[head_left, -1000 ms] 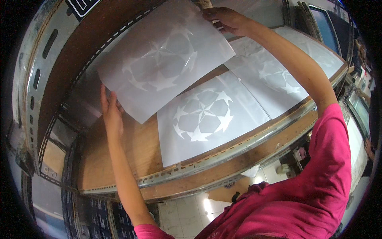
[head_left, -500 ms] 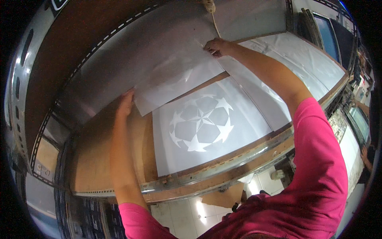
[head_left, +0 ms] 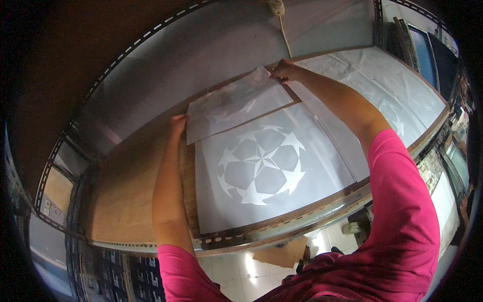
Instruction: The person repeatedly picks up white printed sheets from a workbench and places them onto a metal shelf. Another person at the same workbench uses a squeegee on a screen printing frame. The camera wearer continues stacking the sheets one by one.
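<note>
My left hand [head_left: 178, 122] pinches the left edge of a thin, partly see-through white sheet [head_left: 234, 108], fingers closed. At its far right corner my right hand [head_left: 286, 71] is closed on the same sheet. The sheet slopes across the far part of the worktable, its near edge meeting the top of a larger pale sheet. That white printed sheet [head_left: 216, 206] lies flat nearer me, bearing a round ball of white stars [head_left: 262, 160]. A faint star shape shows through the held sheet.
Bare brown wooden tabletop [head_left: 126, 196] spreads to the left. More white sheets [head_left: 347, 65] cover the right side, some wrinkled. A metal rail [head_left: 282, 221] with slots edges the front. A grey wall [head_left: 332, 27] stands behind, with a hanging cable [head_left: 284, 36].
The held sheet has come down and lies flatter, its far edge now showing against the table. My left hand has shifted right with it; the right hand keeps its corner.
</note>
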`<state>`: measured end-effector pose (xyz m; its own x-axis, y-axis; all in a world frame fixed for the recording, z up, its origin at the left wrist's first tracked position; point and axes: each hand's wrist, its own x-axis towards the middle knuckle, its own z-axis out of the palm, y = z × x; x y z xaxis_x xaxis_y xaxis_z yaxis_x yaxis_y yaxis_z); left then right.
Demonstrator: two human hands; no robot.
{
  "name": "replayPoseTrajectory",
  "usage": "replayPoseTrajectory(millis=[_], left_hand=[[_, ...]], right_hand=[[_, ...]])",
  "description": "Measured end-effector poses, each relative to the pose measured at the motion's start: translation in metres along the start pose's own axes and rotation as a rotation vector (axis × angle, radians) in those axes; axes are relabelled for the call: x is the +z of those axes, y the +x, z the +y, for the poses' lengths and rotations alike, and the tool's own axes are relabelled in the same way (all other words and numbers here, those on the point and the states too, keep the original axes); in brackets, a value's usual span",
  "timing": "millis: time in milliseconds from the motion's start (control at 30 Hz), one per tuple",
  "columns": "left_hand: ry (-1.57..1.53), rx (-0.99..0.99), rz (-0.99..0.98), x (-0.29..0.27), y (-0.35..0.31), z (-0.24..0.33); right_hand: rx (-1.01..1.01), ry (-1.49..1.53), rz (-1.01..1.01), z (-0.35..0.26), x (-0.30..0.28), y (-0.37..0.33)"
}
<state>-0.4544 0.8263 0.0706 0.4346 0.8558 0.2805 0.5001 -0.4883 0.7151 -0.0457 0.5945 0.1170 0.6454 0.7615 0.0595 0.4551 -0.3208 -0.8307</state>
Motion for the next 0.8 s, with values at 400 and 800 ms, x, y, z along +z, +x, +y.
replayPoseTrajectory(millis=[400,800], left_hand=[[0.071,0.0,0.028,-0.004,-0.007,-0.005],[0.072,-0.137,0.16,0.003,-0.029,0.016]], right_hand=[[0.049,-0.173,0.017,-0.003,-0.008,-0.014],[-0.033,-0.213,0.058,0.002,-0.024,-0.032]])
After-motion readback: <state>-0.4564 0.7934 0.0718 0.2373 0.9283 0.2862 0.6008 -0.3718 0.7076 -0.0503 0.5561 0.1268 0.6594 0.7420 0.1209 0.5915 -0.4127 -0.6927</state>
